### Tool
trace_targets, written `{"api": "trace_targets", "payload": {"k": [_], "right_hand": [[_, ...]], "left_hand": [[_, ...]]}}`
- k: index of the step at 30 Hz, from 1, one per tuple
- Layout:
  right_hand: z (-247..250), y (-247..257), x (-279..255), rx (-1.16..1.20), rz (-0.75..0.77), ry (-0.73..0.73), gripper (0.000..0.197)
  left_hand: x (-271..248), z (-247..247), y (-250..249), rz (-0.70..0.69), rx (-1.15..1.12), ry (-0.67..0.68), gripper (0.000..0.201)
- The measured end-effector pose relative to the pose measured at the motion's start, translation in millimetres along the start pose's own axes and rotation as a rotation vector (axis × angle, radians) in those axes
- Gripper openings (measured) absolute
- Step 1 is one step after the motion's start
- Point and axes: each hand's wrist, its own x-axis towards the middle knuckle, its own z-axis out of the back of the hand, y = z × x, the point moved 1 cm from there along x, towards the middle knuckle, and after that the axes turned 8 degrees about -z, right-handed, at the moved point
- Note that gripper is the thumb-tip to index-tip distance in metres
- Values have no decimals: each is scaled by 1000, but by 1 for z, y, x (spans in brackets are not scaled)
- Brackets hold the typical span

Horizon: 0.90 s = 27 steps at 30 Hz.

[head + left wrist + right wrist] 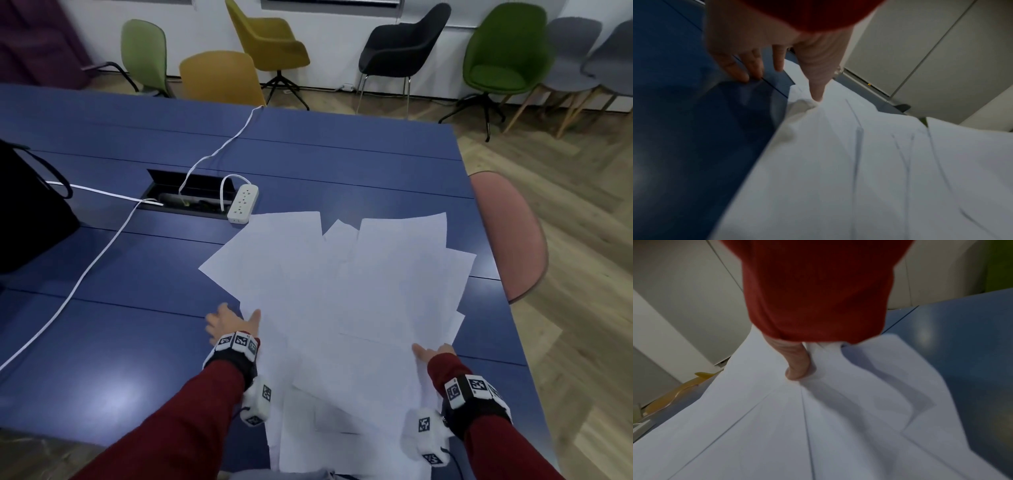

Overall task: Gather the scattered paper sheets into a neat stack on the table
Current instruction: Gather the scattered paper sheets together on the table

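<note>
Head view shows white paper sheets [342,291] spread on the blue table [102,342]. Left hand [233,325] lies flat, thumb on their edge. Right hand [435,353] pinches some sheets.

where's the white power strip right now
In the head view the white power strip lies on the blue table, left of centre, beside the open cable hatch and just beyond the far left corner of the paper sheets.

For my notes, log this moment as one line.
paper sheets: fanned, unstacked | left hand: thumb on left edge | right hand: pinching right edge | blue table
</note>
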Motion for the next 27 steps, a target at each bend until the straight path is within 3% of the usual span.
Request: {"api": "trace_targets", "payload": {"k": [2, 3, 7, 12, 18, 20, 23, 27], "right_hand": [[-1, -2, 0, 44, 5, -30, 73], [-3, -2, 2, 64, 14, -55, 67], [0, -4, 8, 167, 62, -147, 39], [13, -4, 9, 225, 47, -275, 33], [8, 1, 3, 24, 4, -413, 30], [2, 2, -1, -24, 44, -420, 30], [-8, 1, 2, 48, 82, -380, 32], [-8, 5, 2, 32, 139, -261, 28]], "left_hand": [[5, -2, 4, -80, 166, 127, 97], [6, -5, 3, -155, 239, 208, 100], [12, -17, -2, -380, 435, 497, 86], [6, -14, 8, -519, 484, 559, 75], [-8, -5, 21, -684, 369, 581, 62], [-9, -5, 19, -588, 208, 470, 66], [-13, -8, 2, -261, -30, 187, 61], [-18, -18, -34, 80, -72, 196, 59]]}}
